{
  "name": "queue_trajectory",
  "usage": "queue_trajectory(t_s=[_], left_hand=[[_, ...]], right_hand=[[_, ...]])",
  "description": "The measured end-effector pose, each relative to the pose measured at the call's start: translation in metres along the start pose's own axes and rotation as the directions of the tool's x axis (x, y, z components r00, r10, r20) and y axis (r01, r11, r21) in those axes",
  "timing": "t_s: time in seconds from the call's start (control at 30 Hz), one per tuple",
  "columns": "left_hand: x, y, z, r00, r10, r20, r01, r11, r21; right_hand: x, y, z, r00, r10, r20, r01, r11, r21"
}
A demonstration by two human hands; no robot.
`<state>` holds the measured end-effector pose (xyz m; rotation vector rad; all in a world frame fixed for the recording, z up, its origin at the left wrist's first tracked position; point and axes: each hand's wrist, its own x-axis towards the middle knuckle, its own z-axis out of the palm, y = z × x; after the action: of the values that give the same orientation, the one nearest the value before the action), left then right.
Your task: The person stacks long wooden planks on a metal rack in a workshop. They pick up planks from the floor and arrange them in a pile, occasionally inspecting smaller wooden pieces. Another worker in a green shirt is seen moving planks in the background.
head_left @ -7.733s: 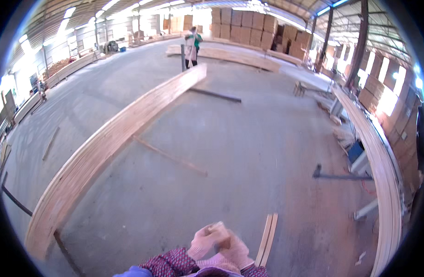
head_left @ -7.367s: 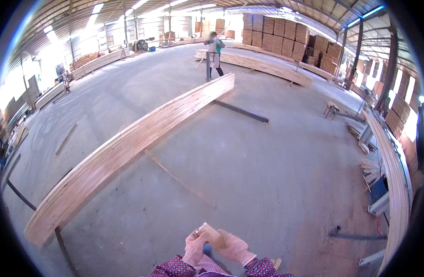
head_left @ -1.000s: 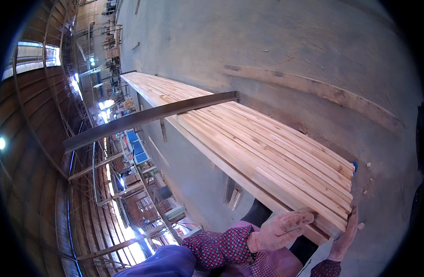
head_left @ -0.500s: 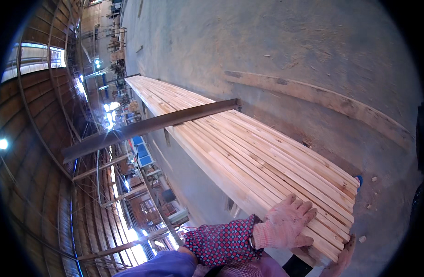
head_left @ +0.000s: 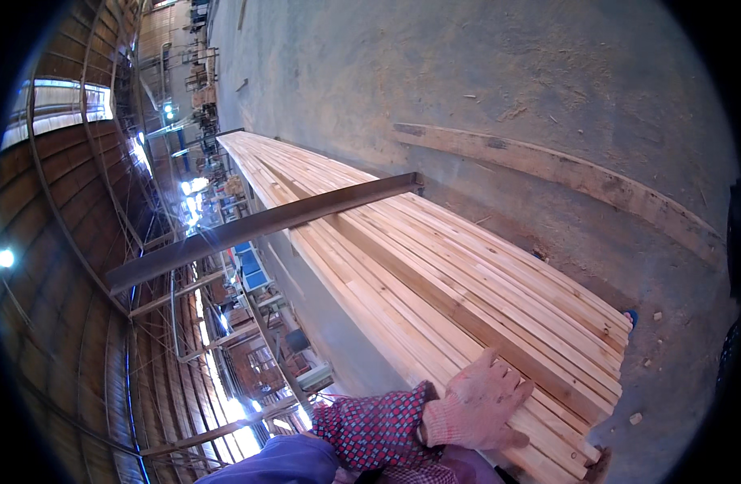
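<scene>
Near strips (head_left: 387, 315) have shifted sideways from the far strips (head_left: 500, 282) since half a second ago; a long gap now runs between them, so I read the pale wood as splitting into two groups. Left hand (head_left: 477, 406), gloved, has moved over with the near ones and lies palm down on them. Its fingers are spread and a bit bent toward the gap; I can't tell if they hook the edge. Right hand (head_left: 599, 468) barely shows at the wood's close end, grip hidden, can't tell. Dark metal bar (head_left: 265, 222) crosses my view of the stack, same place as before. Long timber (head_left: 564, 169) lies on the floor (head_left: 467, 64) alongside, well apart.
</scene>
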<state>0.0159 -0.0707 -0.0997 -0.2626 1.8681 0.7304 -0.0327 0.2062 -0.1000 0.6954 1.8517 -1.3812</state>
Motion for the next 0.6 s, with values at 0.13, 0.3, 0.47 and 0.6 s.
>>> queue_trajectory(t_s=[0.13, 0.3, 0.47, 0.6], left_hand=[[-0.026, 0.007, -0.007, 1.0, -0.02, -0.02, 0.02, 0.999, -0.036], [-0.062, 0.019, -0.055, 0.981, -0.034, 0.193, 0.045, 0.998, -0.052], [-0.103, 0.034, -0.041, 0.972, 0.024, -0.232, -0.031, 0.999, -0.025], [-0.138, 0.041, -0.04, 0.957, 0.028, -0.288, -0.054, 0.995, -0.08]], right_hand=[[-0.009, 0.018, -0.049, 0.978, 0.133, 0.162, -0.118, 0.988, -0.096], [-0.035, 0.02, -0.085, 0.94, 0.234, 0.25, -0.209, 0.97, -0.121], [-0.065, -0.004, -0.1, 0.904, 0.278, 0.325, -0.258, 0.961, -0.103], [-0.097, -0.017, -0.093, 0.942, 0.267, 0.204, -0.246, 0.961, -0.124]])
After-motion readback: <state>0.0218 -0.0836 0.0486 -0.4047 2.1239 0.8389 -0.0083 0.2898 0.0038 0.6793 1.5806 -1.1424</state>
